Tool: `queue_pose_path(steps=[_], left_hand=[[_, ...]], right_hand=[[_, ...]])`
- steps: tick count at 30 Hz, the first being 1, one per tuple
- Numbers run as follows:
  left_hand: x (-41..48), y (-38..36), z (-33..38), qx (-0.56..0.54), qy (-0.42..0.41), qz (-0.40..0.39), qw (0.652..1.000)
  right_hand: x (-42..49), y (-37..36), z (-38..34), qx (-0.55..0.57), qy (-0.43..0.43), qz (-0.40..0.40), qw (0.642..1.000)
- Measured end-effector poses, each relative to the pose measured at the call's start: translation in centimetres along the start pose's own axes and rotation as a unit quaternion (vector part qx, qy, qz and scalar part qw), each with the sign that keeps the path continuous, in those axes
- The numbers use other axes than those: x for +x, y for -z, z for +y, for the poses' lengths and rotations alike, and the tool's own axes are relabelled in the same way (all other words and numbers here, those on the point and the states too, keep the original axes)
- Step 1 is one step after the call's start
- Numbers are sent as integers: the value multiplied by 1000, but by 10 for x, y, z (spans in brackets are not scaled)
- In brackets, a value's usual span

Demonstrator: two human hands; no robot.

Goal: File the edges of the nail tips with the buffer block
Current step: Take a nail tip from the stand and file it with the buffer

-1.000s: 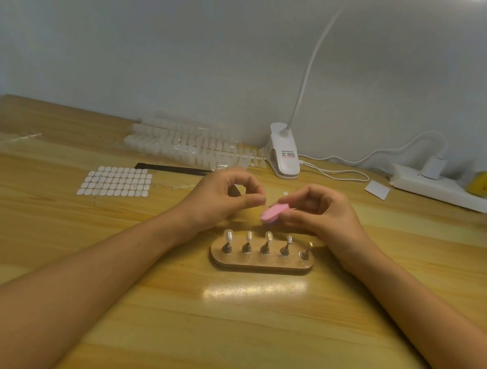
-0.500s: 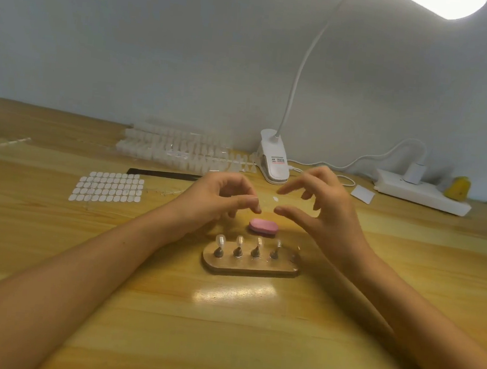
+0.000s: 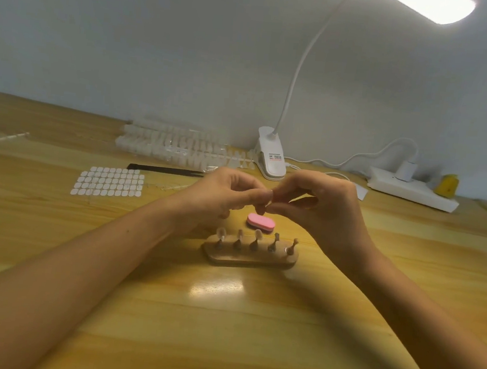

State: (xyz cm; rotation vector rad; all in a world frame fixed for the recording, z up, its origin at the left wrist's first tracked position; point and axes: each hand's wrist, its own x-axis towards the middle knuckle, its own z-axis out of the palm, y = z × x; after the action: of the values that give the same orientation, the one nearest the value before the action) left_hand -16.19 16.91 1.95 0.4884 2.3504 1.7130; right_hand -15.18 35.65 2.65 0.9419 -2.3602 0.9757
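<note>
The pink oval buffer block (image 3: 261,222) lies flat on the wooden table, just behind a wooden stand (image 3: 250,259) with a row of pegs. Clear nail tips sit on several pegs; the rightmost peg looks bare. My left hand (image 3: 223,197) and my right hand (image 3: 323,210) meet fingertip to fingertip a little above the buffer block. Between them they pinch a small clear nail tip (image 3: 273,198), which the fingers mostly hide. Neither hand touches the buffer block.
A sheet of white adhesive tabs (image 3: 108,181) and a black tool (image 3: 163,170) lie at the left. Strips of clear nail tips (image 3: 174,145) line the back. A clip lamp base (image 3: 271,157), power strip (image 3: 411,193) and yellow object (image 3: 446,186) stand at the back right.
My right hand has put the pink buffer block down on the table behind the stand. It then came back to my left hand, and both now pinch the nail tip.
</note>
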Motion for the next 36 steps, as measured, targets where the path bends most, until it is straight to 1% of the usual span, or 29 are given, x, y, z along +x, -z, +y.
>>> queue_pose_path(steps=[3,6,8,11,12,14,17,19,26,36], left_hand=[[1,-4,3,10,4,10,1000],[3,-6,6,31,-40,12,999],[4,-4,8,103,-62,-6,993],[-1,-8,1,265,-43,-42,962],[-4,-12,-2,305,-40,-34,951],[-10,-22,-9,349,-54,12,936],[-12,-30,-13,347,-63,65,934],[-13,-32,-15,331,-63,80,938],[-12,-35,-22,269,-73,88,956],[-10,-36,-27,238,-83,97,963]], right_hand=[[-2,0,0,9,-18,13,1000],[-9,4,4,21,-44,15,999],[-19,6,7,43,-76,8,996],[-37,3,13,80,-126,-9,989],[-42,1,15,92,-137,-11,986],[-48,-2,18,104,-147,-10,984],[-50,-3,21,108,-150,-8,983],[-51,-3,21,112,-147,-11,983],[-52,-7,19,95,-134,-9,986],[-52,-8,17,72,-127,-4,989]])
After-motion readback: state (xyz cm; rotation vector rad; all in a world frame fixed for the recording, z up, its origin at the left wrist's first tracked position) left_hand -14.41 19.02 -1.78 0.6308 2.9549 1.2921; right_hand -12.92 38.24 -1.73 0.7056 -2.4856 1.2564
